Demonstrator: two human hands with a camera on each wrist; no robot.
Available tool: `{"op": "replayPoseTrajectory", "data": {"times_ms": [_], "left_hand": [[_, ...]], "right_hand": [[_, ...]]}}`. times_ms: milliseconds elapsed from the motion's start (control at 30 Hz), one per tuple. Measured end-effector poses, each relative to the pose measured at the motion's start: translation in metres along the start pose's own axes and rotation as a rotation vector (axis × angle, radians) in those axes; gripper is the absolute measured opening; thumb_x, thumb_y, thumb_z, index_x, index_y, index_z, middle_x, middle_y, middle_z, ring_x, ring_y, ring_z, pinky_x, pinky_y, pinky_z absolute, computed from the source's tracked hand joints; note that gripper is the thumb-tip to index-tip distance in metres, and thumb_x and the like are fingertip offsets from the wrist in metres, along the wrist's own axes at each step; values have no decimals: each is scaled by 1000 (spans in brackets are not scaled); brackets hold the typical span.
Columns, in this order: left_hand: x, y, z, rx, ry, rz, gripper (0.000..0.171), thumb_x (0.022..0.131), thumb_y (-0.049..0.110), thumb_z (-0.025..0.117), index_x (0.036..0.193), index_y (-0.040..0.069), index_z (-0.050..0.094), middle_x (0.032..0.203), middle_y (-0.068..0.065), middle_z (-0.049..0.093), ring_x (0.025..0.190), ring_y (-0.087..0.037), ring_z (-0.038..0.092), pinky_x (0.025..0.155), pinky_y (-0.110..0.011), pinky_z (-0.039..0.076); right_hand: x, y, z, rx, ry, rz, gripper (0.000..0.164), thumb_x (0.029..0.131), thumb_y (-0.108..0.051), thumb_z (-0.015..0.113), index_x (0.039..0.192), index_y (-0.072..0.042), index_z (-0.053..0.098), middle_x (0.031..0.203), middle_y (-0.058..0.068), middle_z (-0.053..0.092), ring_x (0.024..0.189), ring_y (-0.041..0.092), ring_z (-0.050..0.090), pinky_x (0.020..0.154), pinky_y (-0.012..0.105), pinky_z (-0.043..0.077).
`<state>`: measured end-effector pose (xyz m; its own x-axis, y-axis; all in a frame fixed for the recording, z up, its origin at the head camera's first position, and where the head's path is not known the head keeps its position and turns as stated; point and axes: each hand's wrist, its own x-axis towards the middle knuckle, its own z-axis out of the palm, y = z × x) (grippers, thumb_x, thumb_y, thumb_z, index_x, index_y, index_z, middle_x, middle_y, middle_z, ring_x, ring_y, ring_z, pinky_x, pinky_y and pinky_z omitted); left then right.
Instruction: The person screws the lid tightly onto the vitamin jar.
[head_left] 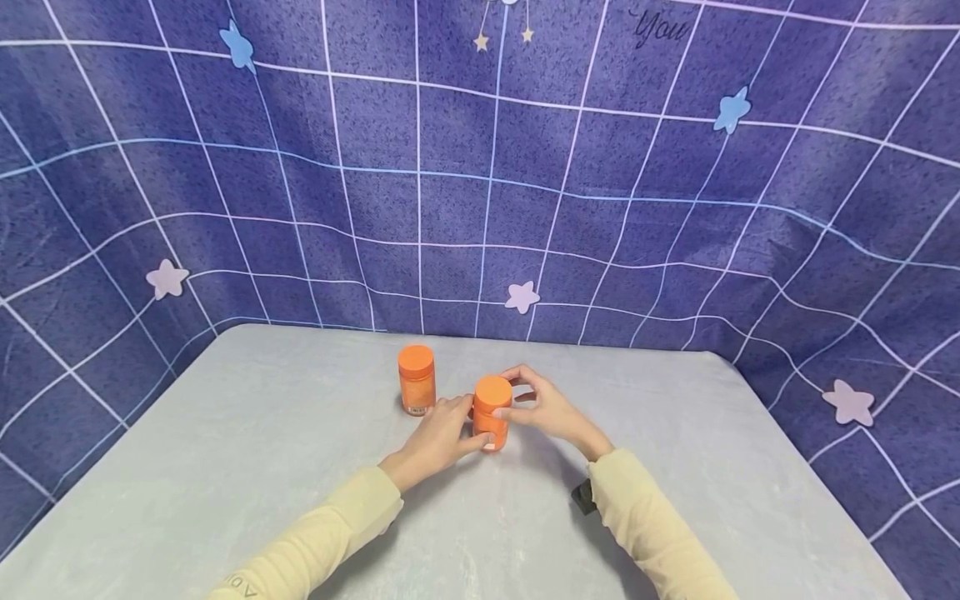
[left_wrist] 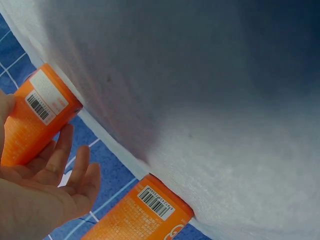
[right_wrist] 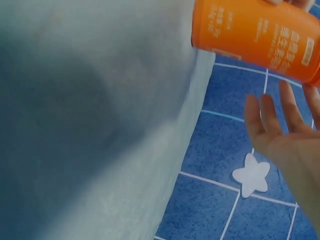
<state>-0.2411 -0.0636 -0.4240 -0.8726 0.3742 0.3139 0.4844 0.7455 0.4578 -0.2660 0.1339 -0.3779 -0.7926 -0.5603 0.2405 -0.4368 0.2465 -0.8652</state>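
Two orange bottles with orange screw lids stand upright on the table. My left hand (head_left: 437, 435) holds the nearer bottle (head_left: 491, 426) around its lower body, thumb on the front. On that bottle's lid (head_left: 493, 392), my right hand (head_left: 553, 410) has its thumb at the near side and forefinger at the far side. The right wrist view shows the other right fingers (right_wrist: 287, 107) spread out below the lid end, off the bottle. The second bottle (head_left: 417, 385) stands left of the held one, just beyond the left hand; its barcode label (left_wrist: 156, 202) shows in the left wrist view.
A grey cloth covers the table (head_left: 300, 467). Behind it hangs a dark blue curtain (head_left: 375, 208) with a pale grid and stars. A small black object (head_left: 584, 497) shows beside the right sleeve cuff (head_left: 617, 479).
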Motion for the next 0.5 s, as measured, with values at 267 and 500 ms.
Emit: {"op": "replayPoseTrajectory", "data": {"times_ms": [267,500], "left_hand": [[0,0,0,15,6,8,38,78,38,69,102,11,55,91,-1,63,89,-20,57,80,-37,42],[0,0,0,18,7,8,40,78,38,69,104,11,55,92,-2,64,89,-21,57,79,-37,42]], "right_hand": [[-3,-7,6,-21,70,-8,43,75,-2,71,110,7,48,117,22,53,108,38,48,91,59,38],[-2,-8,5,-52,54,-13,45,75,-3,71,113,6,48,117,22,53,109,36,48,91,58,38]]}}
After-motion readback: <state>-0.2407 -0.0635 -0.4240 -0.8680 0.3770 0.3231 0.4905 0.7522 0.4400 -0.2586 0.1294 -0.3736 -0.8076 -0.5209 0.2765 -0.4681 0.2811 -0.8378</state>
